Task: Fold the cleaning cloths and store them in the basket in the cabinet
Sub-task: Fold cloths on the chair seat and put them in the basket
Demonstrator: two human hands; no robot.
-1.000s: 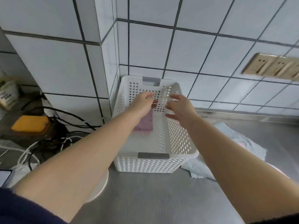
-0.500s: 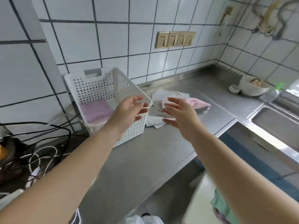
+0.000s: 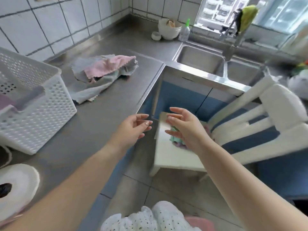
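We held both hands out in front of us, empty. Our left hand [image 3: 133, 127] hung over the edge of the stainless tabletop [image 3: 93, 127], fingers loose and slightly bent, grasping nothing. Our right hand [image 3: 185, 129] was raised beside it, apart from it, palm turned toward the left, fingers relaxed and spread, also released.

Below the right hand stood a white chair [image 3: 250, 130] on the floor, and on its seat lay a small heap of cloths [image 3: 175, 139], green and purplish, partly hidden behind our fingers; we could not tell whether they were folded.

On the tabletop, well to the left, stood the white perforated basket [image 3: 38, 104], with a purple folded cloth [image 3: 5, 102] showing inside it at the frame's edge. Just beside the basket, toward the wall, lay a loose pile of unfolded cleaning cloths [image 3: 103, 72], a pink one on top of grey ones.

At the far corner of the tabletop stood a white bowl [image 3: 168, 29], a small white cup [image 3: 156, 36] and a clear bottle with a green cap [image 3: 184, 30]. To their right was the double sink [image 3: 216, 64] with its tap [image 3: 231, 39], a yellow-green cloth [image 3: 248, 15] hanging above it. A white roll [image 3: 16, 185] sat at the tabletop's near left.
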